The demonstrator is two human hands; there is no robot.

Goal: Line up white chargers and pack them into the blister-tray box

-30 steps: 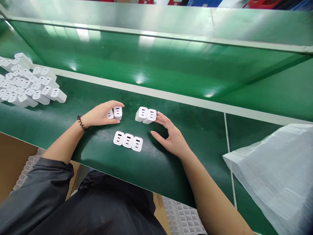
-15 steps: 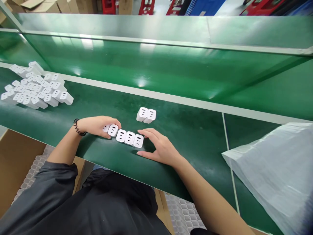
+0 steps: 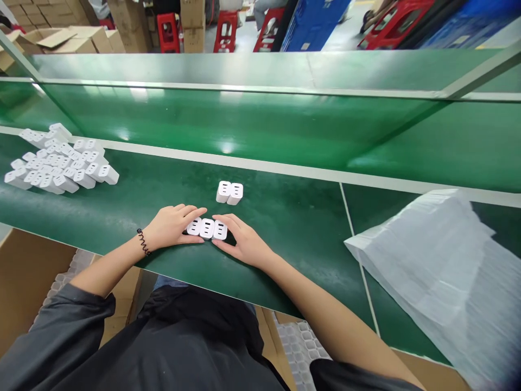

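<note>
A short row of white chargers (image 3: 207, 228) lies on the green belt (image 3: 293, 217) near its front edge, port faces up. My left hand (image 3: 173, 228), with a black coil band on the wrist, cups the row's left end and covers part of it. My right hand (image 3: 244, 244) presses against the right end, fingers curled round it. The row is squeezed between both hands. A separate pair of white chargers (image 3: 229, 193) stands just behind the row, untouched.
A pile of several white chargers (image 3: 61, 163) lies at the far left of the belt. A stack of white plastic bags (image 3: 439, 271) covers the right side. Cardboard boxes with foam trays (image 3: 61, 271) sit below the front edge. A green shelf runs above.
My left hand slid its two chargers down against the three loose ones, and my right hand left the pair and closed on the row's other end. The view tilted up.
</note>
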